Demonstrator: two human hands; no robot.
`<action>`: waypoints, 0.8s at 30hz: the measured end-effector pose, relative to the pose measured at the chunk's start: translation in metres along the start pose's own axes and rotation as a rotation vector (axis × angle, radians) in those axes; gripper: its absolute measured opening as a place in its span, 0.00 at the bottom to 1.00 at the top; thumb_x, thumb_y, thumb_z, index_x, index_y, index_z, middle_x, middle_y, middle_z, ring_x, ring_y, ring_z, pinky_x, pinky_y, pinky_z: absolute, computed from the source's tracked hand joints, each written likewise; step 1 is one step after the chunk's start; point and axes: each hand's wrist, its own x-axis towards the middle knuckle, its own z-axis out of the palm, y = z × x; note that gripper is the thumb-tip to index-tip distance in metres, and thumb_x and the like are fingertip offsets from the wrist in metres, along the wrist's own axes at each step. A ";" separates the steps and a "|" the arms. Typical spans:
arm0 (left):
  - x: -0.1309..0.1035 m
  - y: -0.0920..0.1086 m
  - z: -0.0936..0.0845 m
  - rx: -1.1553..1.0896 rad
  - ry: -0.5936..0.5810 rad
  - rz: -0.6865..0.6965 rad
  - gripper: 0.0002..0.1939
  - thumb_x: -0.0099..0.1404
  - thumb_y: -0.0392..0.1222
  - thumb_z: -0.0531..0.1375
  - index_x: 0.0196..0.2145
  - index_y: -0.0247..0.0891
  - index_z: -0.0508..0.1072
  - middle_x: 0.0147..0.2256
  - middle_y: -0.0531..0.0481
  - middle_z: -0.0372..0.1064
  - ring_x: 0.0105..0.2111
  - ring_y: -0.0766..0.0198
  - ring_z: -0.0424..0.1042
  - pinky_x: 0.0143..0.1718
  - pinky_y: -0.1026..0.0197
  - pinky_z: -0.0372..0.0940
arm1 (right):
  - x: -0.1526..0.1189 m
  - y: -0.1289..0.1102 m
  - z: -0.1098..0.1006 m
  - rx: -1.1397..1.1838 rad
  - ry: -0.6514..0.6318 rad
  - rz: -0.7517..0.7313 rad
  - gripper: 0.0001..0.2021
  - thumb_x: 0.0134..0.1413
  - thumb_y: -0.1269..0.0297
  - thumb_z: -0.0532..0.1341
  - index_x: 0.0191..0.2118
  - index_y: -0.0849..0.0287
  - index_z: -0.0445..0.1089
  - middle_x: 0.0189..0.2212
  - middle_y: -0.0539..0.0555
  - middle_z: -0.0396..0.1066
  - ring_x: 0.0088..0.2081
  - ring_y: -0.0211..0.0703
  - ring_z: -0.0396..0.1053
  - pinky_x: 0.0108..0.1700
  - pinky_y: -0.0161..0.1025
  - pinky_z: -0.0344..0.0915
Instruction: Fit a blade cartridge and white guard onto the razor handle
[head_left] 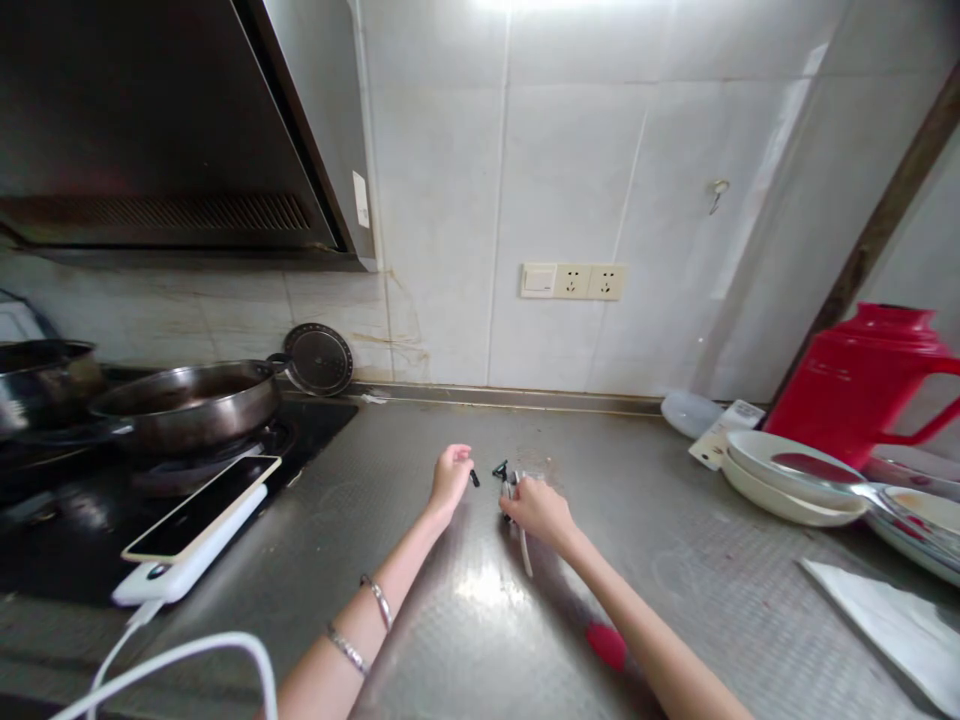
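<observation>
Both arms reach forward over the counter (pixel 420 620); the left hand (pixel 451 480) curls loosely beside a small black piece (pixel 475 478), grip unclear; the right hand (pixel 535 508) closes around a pale strip (pixel 526 555).

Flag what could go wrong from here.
Small dark piece by the left hand could be nudged and lost.
Right hand hides part of the pale strip, so a poor grip might go unnoticed.
Phone on the power bank sits at the cooktop's edge; heat or a bump might harm it.
</observation>
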 end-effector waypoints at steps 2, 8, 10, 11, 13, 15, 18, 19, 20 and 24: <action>0.000 0.000 0.000 0.025 -0.004 0.002 0.12 0.49 0.27 0.54 0.33 0.34 0.69 0.36 0.45 0.68 0.39 0.63 0.68 0.44 0.61 0.60 | -0.002 -0.001 0.001 -0.042 0.001 -0.010 0.13 0.45 0.60 0.54 0.28 0.60 0.73 0.28 0.61 0.73 0.31 0.48 0.71 0.28 0.35 0.58; 0.001 -0.002 0.000 0.067 0.020 0.005 0.14 0.49 0.27 0.55 0.35 0.34 0.67 0.37 0.45 0.68 0.38 0.64 0.68 0.42 0.61 0.61 | -0.004 -0.002 0.000 -0.093 0.009 -0.034 0.14 0.47 0.59 0.53 0.29 0.59 0.73 0.30 0.62 0.74 0.33 0.51 0.72 0.31 0.38 0.61; 0.003 -0.005 -0.001 0.118 0.013 0.038 0.14 0.49 0.27 0.55 0.35 0.35 0.67 0.37 0.45 0.68 0.38 0.63 0.68 0.43 0.61 0.60 | -0.004 -0.002 -0.003 -0.089 0.026 -0.031 0.14 0.48 0.59 0.53 0.28 0.59 0.73 0.30 0.61 0.74 0.33 0.50 0.72 0.31 0.38 0.61; 0.005 -0.007 -0.003 0.165 -0.002 0.072 0.14 0.48 0.27 0.56 0.36 0.35 0.67 0.37 0.45 0.68 0.39 0.62 0.68 0.43 0.60 0.60 | -0.004 -0.001 -0.006 -0.082 0.037 -0.024 0.14 0.49 0.59 0.52 0.27 0.58 0.73 0.29 0.61 0.74 0.33 0.49 0.72 0.31 0.37 0.60; 0.008 -0.009 -0.006 0.298 -0.065 0.154 0.16 0.47 0.28 0.57 0.36 0.35 0.67 0.38 0.45 0.68 0.41 0.60 0.67 0.45 0.59 0.59 | -0.001 0.003 -0.011 -0.061 0.059 -0.007 0.15 0.50 0.58 0.52 0.26 0.58 0.72 0.28 0.60 0.73 0.32 0.48 0.71 0.30 0.36 0.59; 0.011 -0.008 -0.010 0.436 -0.149 0.219 0.17 0.47 0.30 0.59 0.38 0.35 0.67 0.39 0.43 0.68 0.42 0.57 0.66 0.46 0.57 0.58 | 0.002 0.008 -0.018 -0.038 0.083 0.014 0.16 0.52 0.58 0.51 0.25 0.58 0.72 0.28 0.59 0.73 0.32 0.47 0.71 0.28 0.34 0.57; 0.013 -0.003 -0.014 0.570 -0.267 0.274 0.19 0.46 0.35 0.62 0.39 0.37 0.68 0.41 0.42 0.69 0.45 0.52 0.65 0.47 0.55 0.56 | 0.008 0.019 -0.027 -0.011 0.120 0.047 0.16 0.53 0.59 0.51 0.23 0.58 0.71 0.27 0.59 0.72 0.31 0.46 0.70 0.26 0.33 0.54; 0.013 -0.002 -0.015 0.595 -0.298 0.290 0.20 0.45 0.36 0.63 0.39 0.38 0.69 0.41 0.42 0.69 0.46 0.51 0.64 0.48 0.54 0.55 | 0.010 0.023 -0.029 -0.006 0.131 0.059 0.16 0.53 0.59 0.50 0.23 0.58 0.70 0.26 0.58 0.72 0.31 0.45 0.70 0.26 0.33 0.53; 0.014 -0.001 -0.014 0.616 -0.323 0.303 0.20 0.44 0.36 0.63 0.38 0.39 0.69 0.42 0.43 0.69 0.46 0.50 0.64 0.48 0.54 0.54 | 0.012 0.026 -0.030 -0.003 0.141 0.067 0.16 0.53 0.59 0.50 0.23 0.58 0.70 0.26 0.58 0.72 0.30 0.45 0.70 0.25 0.33 0.52; 0.014 -0.004 -0.011 0.652 -0.370 0.331 0.19 0.44 0.36 0.63 0.37 0.40 0.70 0.39 0.43 0.70 0.45 0.49 0.65 0.47 0.53 0.54 | 0.017 0.038 -0.030 -0.001 0.168 0.095 0.17 0.53 0.59 0.49 0.22 0.59 0.70 0.24 0.57 0.71 0.29 0.44 0.69 0.24 0.33 0.50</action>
